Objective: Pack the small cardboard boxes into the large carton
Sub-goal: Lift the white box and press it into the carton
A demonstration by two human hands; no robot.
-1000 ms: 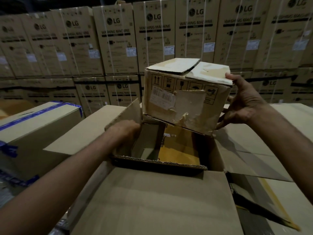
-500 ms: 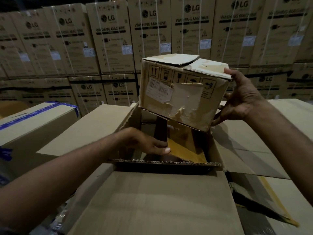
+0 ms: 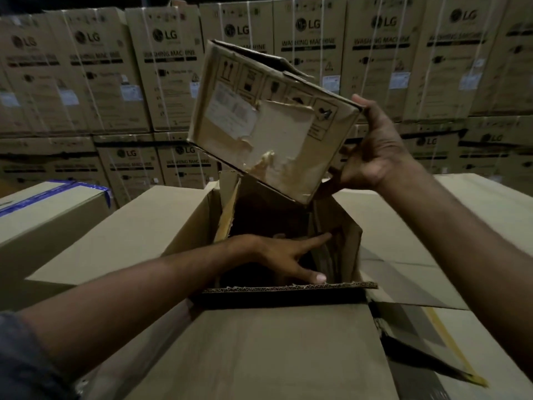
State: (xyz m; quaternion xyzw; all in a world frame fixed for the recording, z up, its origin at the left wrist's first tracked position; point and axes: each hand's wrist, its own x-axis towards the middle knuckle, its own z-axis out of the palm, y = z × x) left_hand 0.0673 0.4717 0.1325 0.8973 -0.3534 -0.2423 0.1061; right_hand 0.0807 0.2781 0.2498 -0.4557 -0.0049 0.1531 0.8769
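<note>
Nearest bit of the large carton (image 3: 288, 287) is a raw corrugated rim, with 1 plain brown flap (image 3: 274, 356) folded out toward the camera. Left hand (image 3: 277, 255) is down inside the carton's opening, fingers spread straight and holding nothing, index tip at the inner right wall. Above the opening the small cardboard box (image 3: 268, 125) hangs tilted, label torn and peeling. Right hand (image 3: 375, 151) grips its right end, thumb at the top corner, fingers curled underneath. Left of the carton is a blue-taped box (image 3: 52, 203). Behind it, stacked LG washing machine cartons (image 3: 173, 67).
</note>
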